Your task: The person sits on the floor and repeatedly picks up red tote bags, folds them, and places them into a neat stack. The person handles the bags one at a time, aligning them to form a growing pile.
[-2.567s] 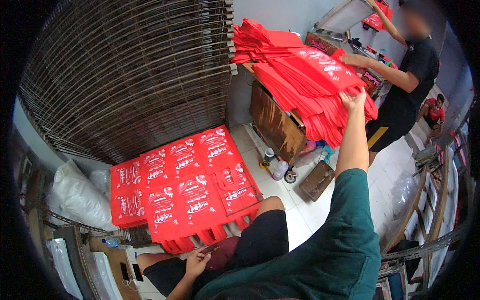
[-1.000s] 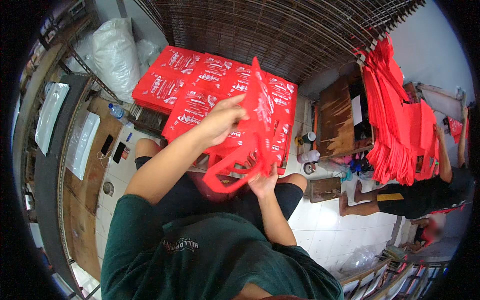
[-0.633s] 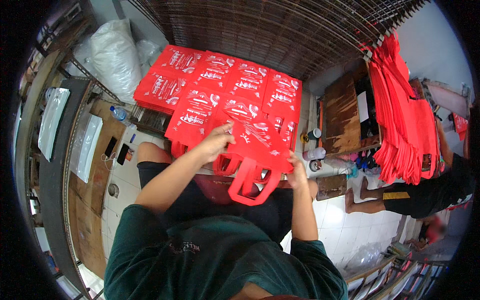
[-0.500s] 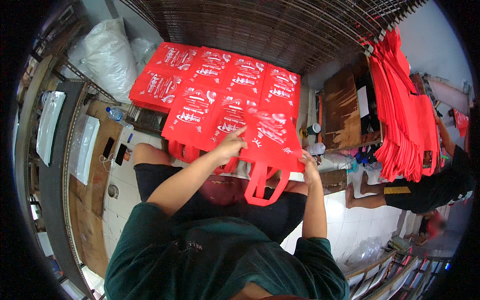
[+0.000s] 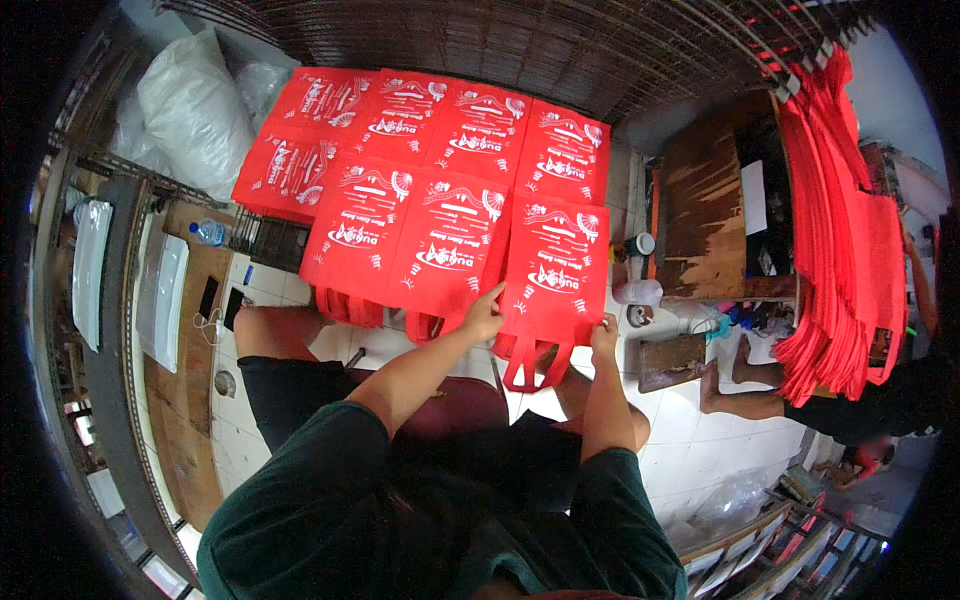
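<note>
Left hand (image 5: 484, 315) and right hand (image 5: 603, 335) each pinch a lower corner of a red bag (image 5: 553, 270), lying flat at the right end of the bag rows (image 5: 400, 170) on the floor.

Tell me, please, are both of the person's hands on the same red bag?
Yes, the left hand and the right hand both rest on the lower edge of the nearest red bag, one at each bottom corner.
</note>
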Motion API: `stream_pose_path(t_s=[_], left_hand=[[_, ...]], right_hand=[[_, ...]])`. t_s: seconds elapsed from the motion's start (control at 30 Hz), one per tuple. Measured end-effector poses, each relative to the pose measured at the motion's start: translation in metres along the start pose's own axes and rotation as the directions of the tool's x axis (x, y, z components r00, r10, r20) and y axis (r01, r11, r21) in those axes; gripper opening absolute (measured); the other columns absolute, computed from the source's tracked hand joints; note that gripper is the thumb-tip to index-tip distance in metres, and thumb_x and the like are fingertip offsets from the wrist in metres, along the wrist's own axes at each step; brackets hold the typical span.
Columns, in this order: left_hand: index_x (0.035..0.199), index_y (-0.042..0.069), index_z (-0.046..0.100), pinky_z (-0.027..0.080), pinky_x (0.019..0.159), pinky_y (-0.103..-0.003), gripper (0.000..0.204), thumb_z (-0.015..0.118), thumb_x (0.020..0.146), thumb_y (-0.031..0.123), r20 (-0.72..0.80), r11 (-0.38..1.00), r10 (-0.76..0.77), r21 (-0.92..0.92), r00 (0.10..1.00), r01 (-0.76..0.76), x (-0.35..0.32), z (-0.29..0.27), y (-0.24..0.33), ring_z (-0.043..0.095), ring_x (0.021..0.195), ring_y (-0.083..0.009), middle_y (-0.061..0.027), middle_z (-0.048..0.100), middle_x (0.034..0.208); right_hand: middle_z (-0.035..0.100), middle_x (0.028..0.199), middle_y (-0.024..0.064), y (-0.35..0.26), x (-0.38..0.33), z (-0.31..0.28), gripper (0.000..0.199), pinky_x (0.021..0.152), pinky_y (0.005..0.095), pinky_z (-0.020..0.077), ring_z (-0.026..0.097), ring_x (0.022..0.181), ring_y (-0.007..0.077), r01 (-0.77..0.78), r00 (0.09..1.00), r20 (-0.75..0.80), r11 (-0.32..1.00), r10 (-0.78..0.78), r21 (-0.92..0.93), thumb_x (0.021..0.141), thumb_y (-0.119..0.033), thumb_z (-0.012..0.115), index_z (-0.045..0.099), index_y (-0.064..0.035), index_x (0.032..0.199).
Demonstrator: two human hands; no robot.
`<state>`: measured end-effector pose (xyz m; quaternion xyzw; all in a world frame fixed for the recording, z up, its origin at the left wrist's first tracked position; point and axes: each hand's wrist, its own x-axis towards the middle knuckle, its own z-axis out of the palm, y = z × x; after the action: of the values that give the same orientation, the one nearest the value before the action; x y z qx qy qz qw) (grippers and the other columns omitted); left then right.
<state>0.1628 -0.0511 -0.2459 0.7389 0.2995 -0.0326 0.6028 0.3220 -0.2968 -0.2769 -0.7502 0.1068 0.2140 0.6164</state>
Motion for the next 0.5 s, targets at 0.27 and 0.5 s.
stream_pose_path(t_s=[0.27,0.5], left_hand=[[0.134,0.015,0.038,0.05,0.072,-0.037,0.066,0.061,0.072,0.008,-0.071,0.972,-0.076,0.216,0.995,0.089,0.023,0.019,-0.058,0.063,0.078,-0.026,-0.0115,0.065,0.084],[0.131,0.016,0.041,0.048,0.082,-0.042,0.061,0.058,0.073,0.01,-0.049,0.942,-0.21,0.256,0.976,0.216,0.026,0.01,-0.045,0.061,0.089,-0.0292,-0.0088,0.066,0.091]], right_hand=[[0.051,0.069,-0.0002,0.025,0.009,0.009,0.022,0.048,0.0226,0.0324,0.042,0.055,0.0058,0.009,0.997,-0.071,0.997,-0.014,-0.08,0.079,0.002,0.047,0.055,-0.0078,0.096],[0.058,0.069,0.006,0.044,0.018,0.008,0.023,0.056,0.0272,0.0441,0.052,0.06,0.0123,0.02,0.983,-0.172,0.972,-0.062,-0.236,0.074,0.003,0.051,0.057,-0.0044,0.095]])
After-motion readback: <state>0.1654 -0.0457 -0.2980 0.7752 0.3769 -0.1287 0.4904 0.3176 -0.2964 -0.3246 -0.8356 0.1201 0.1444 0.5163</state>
